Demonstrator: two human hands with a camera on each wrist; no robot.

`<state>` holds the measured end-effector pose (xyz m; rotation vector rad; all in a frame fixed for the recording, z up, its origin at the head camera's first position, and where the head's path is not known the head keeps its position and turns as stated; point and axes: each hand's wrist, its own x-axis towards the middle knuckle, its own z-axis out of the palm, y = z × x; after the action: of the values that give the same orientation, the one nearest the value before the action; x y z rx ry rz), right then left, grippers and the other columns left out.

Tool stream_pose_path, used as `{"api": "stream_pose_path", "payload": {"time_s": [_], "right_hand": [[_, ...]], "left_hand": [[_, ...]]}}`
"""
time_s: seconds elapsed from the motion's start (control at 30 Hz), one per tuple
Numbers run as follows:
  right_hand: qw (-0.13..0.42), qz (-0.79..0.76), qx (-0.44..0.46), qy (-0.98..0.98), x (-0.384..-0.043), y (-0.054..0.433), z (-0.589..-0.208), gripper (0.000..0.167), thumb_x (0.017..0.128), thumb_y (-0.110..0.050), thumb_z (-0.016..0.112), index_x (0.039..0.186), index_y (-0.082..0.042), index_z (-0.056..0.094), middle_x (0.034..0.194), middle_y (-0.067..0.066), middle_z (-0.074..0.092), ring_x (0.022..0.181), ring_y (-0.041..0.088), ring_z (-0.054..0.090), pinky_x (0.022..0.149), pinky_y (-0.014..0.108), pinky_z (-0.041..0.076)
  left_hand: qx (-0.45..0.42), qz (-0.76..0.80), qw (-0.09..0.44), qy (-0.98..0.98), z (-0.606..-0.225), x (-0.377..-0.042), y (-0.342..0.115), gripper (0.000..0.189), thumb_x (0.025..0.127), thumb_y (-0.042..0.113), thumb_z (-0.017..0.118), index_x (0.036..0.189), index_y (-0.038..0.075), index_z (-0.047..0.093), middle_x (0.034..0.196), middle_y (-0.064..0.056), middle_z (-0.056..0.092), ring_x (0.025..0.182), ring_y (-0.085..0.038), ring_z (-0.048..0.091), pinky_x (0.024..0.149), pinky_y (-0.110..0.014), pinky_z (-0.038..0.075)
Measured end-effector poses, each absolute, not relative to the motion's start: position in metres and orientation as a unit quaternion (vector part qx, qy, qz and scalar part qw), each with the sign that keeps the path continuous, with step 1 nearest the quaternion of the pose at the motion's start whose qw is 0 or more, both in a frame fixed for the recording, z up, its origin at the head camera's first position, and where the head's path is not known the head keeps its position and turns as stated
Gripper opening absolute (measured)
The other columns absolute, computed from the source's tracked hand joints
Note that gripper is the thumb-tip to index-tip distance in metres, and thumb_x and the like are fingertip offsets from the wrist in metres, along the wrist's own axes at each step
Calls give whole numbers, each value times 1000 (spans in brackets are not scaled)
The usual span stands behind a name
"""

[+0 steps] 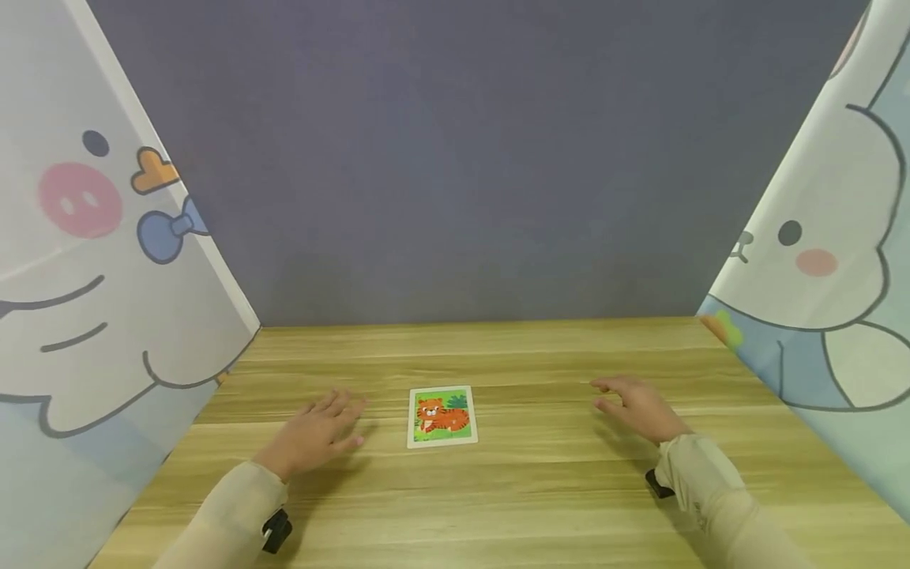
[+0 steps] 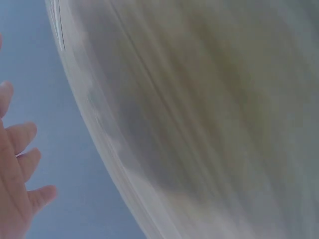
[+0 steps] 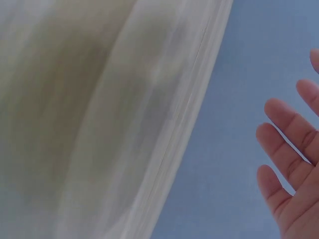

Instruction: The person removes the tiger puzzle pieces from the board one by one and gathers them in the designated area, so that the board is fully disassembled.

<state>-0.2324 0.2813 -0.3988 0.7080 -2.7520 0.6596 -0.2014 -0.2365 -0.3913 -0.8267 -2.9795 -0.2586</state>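
A small, nearly square tiger picture point(image 1: 442, 417) with a white border lies flat on the wooden table. It shows an orange tiger on green; whether it is a card or a puzzle board I cannot tell. To its left my left hand point(image 1: 313, 435) hovers palm down, fingers spread, touching nothing. Farther off on the right, my right hand point(image 1: 638, 407) is held over the table with relaxed fingers and nothing in it. Each wrist view shows part of its own hand, the left point(image 2: 15, 179) and the right point(image 3: 294, 159), with extended fingers and no object.
The wood-grain table point(image 1: 526, 490) runs back to a plain grey wall point(image 1: 469, 158). Cartoon-printed panels stand at the left point(image 1: 64, 316) and right point(image 1: 846, 332) sides. Black straps or devices sit at both wrists, left point(image 1: 276, 530) and right point(image 1: 659, 484).
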Motion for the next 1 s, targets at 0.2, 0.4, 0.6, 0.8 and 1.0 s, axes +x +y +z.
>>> {"api": "stream_pose_path", "payload": {"time_s": [0.2,0.4,0.6,0.8,1.0], "right_hand": [[71,232,249,-938,-238,263,-394,38,95,-14,67,125,9,63,115,24,67,100,39,66,79,51,55],[41,226,250,-941,-245,247,-394,37,97,-16,65,125,7,63,113,21,68,100,37,65,81,51,54],[26,224,260,-939,-255,239,-399,34,97,-15,65,123,6,65,102,13,71,91,28,67,77,45,55],[20,221,277,-935,-261,228,-396,31,95,-13,66,119,7,66,89,3,69,77,16,63,70,38,53],[-6,223,266,-938,-268,215,-395,32,96,-16,65,121,5,66,87,1,66,74,11,59,68,36,51]], "left_hand": [[-274,-96,-3,-957,-393,-206,-225,62,100,41,58,148,4,47,151,-30,38,139,-55,31,105,-72,28],[-280,-102,-30,-954,-394,-212,-211,63,100,40,58,150,5,43,153,-30,35,141,-53,28,108,-71,25],[-278,-95,-54,-954,-393,-220,-196,64,101,42,55,152,8,41,155,-29,31,144,-49,27,111,-68,23],[-270,-98,-84,-954,-389,-227,-186,64,102,43,53,154,10,38,156,-28,30,144,-49,26,111,-68,23],[-240,-133,-123,-954,-391,-235,-180,64,103,44,51,156,11,35,158,-26,28,146,-48,21,112,-69,19]]}}
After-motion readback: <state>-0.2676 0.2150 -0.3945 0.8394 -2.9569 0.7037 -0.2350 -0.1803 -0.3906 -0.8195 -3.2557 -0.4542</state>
